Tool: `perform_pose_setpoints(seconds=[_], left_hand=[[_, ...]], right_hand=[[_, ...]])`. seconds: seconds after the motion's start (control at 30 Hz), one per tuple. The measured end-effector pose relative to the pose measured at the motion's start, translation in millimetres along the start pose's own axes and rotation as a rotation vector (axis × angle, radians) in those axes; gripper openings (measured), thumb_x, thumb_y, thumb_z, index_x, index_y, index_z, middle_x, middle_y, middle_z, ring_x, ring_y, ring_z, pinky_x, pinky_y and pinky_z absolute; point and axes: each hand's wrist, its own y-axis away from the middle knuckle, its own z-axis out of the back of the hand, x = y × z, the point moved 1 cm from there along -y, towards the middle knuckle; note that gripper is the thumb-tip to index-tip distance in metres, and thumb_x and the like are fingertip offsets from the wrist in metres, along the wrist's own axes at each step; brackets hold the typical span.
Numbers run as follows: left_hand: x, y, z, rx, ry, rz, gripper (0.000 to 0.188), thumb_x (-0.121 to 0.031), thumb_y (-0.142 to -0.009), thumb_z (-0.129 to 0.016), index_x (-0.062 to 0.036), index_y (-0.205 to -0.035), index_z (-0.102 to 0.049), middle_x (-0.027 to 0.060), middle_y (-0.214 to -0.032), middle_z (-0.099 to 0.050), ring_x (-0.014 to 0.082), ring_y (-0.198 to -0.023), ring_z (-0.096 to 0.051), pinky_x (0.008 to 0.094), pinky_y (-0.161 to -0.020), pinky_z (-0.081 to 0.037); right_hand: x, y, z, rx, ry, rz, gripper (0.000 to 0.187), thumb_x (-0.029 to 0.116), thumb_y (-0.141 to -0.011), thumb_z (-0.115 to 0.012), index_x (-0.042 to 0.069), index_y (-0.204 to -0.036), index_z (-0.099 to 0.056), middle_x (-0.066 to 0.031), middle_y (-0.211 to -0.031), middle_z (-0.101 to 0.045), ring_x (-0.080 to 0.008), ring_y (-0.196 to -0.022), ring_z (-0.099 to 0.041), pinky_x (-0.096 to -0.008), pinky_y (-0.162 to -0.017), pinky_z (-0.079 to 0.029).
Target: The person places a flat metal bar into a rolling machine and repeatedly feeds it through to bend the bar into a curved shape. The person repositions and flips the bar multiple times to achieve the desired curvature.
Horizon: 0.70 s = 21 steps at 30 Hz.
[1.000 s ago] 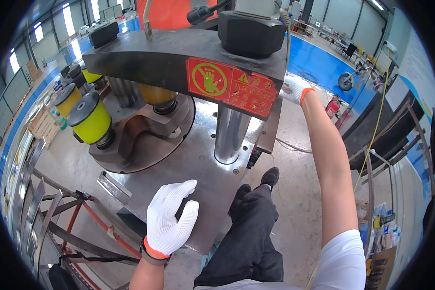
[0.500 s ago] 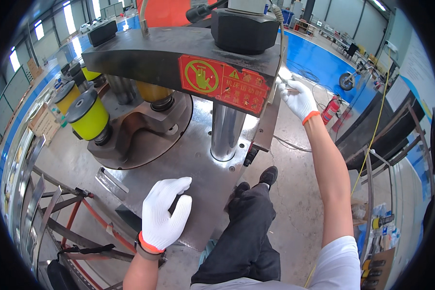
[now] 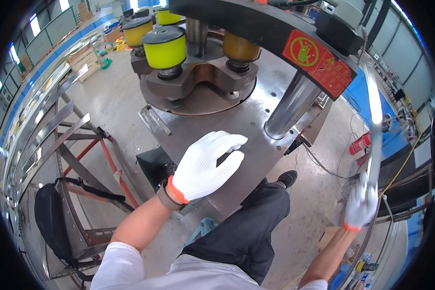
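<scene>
My right hand (image 3: pixel 361 202), in a white knit glove with an orange cuff, is off to the right of the machine. It grips the lower end of a long shiny metal strip (image 3: pixel 374 113), which stands nearly upright and is smeared by motion. My left hand (image 3: pixel 209 166), gloved the same way, hovers over the bare steel machine table (image 3: pixel 256 162). Its fingers are slightly bent, the thumb is apart, and nothing is in it. Beyond it is a round dark turntable fixture (image 3: pixel 198 94) with yellow-green capped cylinders (image 3: pixel 165 50).
A steel column (image 3: pixel 292 108) rises to a dark crossbeam with a red warning sign (image 3: pixel 319 63). On the left stands a metal rack (image 3: pixel 65 159) with strips and a black bag (image 3: pixel 50 220). A fire extinguisher (image 3: pixel 360 143) and cables are on the floor at right.
My right hand has drawn back from beside the crossbeam toward me and to the right, now with the metal strip. The view has shifted; my left hand stays over the table.
</scene>
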Motion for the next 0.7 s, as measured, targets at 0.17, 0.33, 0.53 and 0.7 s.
perform_pose_setpoints(seconds=[0.17, 0.33, 0.53, 0.7], left_hand=[[-5, 3, 5, 0.043, 0.206, 0.119, 0.035, -0.005, -0.112, -0.071, -0.0001, -0.146, -0.079, 0.0118, -0.126, -0.081, 0.021, -0.113, -0.08, 0.0372, -0.104, -0.062], [-50, -3, 14, 0.128, 0.508, 0.085, 0.046, -0.011, -0.115, -0.067, 0.0047, -0.158, -0.073, 0.0145, -0.142, -0.082, 0.0217, -0.129, -0.078, 0.0395, -0.115, -0.06], [-86, -10, 16, 0.26, 1.245, 0.088, 0.093, -0.047, -0.116, -0.071, 0.005, -0.184, -0.037, 0.0225, -0.175, -0.059, 0.0301, -0.161, -0.058, 0.0482, -0.136, -0.045], [-75, 24, 35, -0.196, 1.909, 0.194, 0.04, -0.037, -0.117, -0.073, -0.01, -0.142, -0.057, -0.0014, -0.113, -0.049, 0.0153, -0.105, -0.05, 0.0387, -0.1, -0.046]], right_hand=[[62, 150, 38, 0.176, 0.096, 0.068, 0.074, -0.003, -0.109, -0.063, -0.012, -0.176, -0.035, -0.0174, -0.112, -0.062, -0.0138, -0.059, -0.052, -0.0261, -0.05, -0.043], [102, 243, 67, 0.255, -0.015, -0.047, 0.045, 0.011, -0.104, -0.073, -0.007, -0.143, -0.061, -0.0169, -0.105, -0.073, -0.0261, -0.073, -0.07, -0.0363, -0.063, -0.056], [52, 252, 74, 0.426, -0.638, -0.41, 0.033, 0.025, -0.103, -0.084, -0.002, -0.121, -0.079, -0.0181, -0.104, -0.083, -0.0341, -0.082, -0.081, -0.0461, -0.073, -0.067], [0, 160, -93, 0.733, 0.095, -0.829, 0.045, 0.026, -0.107, -0.086, -0.008, -0.135, -0.077, -0.0199, -0.109, -0.086, -0.0305, -0.083, -0.084, -0.0447, -0.071, -0.067]])
